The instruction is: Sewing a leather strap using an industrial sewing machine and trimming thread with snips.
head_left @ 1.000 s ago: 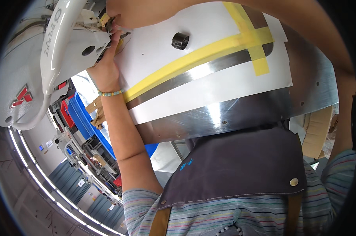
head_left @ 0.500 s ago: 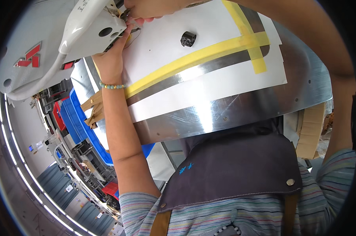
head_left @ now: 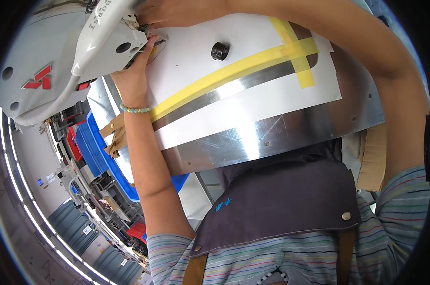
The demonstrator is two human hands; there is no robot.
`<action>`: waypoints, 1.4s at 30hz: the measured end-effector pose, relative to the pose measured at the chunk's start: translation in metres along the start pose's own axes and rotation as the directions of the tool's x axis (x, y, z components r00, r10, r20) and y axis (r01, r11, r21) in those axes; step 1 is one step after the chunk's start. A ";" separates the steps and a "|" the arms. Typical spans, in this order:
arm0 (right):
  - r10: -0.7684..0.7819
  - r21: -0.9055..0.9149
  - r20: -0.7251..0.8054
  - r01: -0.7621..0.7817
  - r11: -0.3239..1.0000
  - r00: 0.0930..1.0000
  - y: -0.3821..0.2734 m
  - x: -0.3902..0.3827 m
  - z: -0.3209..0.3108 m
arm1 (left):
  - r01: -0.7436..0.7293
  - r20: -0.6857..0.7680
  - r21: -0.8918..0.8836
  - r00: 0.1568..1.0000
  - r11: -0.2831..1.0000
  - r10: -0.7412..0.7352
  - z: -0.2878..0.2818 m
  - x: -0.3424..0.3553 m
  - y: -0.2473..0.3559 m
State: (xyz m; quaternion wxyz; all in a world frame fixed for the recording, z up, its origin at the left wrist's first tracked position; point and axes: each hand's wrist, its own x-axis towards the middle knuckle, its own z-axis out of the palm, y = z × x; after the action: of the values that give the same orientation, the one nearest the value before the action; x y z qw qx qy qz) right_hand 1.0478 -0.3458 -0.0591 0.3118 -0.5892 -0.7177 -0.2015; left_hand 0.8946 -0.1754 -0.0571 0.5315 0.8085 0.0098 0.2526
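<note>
While apparently making an adjustment at the sewing machine point(head_left: 111, 59), set at the left end of the surface point(head_left: 215, 151), hold left hand point(head_left: 133, 80) and right hand point(head_left: 170, 13) close together beside it (cannot tell open fingers from gripping ones) and, presumably, next draw both clear before stitching.

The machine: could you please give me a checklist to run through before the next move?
1. Left hand at the machine: ok.
2. Right hand clear of the machine's working parts: cannot tell; its fingertips are hidden.
3. Paper free of loose things: not ok; a black roll lies on it.
4. Black roll apart from both hands: ok.
5. Yellow tape in place along the paper: ok.
6. Wrists bare: not ok; a bracelet is on the left one.
</note>
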 end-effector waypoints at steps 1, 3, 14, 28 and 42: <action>0.003 0.003 -0.005 -0.003 1.000 1.000 0.001 0.000 0.003 | 0.033 0.001 0.013 0.999 0.999 -0.034 0.001 -0.001 0.002; -0.035 -0.158 0.045 0.042 0.987 0.998 0.000 0.001 0.003 | 0.030 0.034 -0.107 0.999 0.994 -0.026 0.002 -0.005 0.005; 0.538 0.476 0.127 -0.527 0.705 0.834 -0.015 0.010 -0.031 | 0.081 0.070 0.002 0.994 0.997 -0.081 0.007 -0.006 0.008; 0.529 0.545 0.041 -0.463 0.699 0.848 -0.022 0.007 -0.003 | 0.054 0.112 -0.128 0.993 0.990 -0.040 0.002 -0.004 0.005; 0.621 0.514 -0.003 -0.532 0.673 0.784 -0.043 0.004 -0.003 | 0.024 0.029 -0.121 0.999 0.992 -0.021 0.006 -0.005 0.006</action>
State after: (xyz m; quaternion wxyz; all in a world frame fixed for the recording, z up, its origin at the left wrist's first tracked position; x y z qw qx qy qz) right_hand 1.0058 -0.3544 -0.0506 0.5596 -0.6672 -0.4897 0.0433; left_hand 0.8912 -0.1847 -0.0556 0.5824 0.7780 -0.0036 0.2355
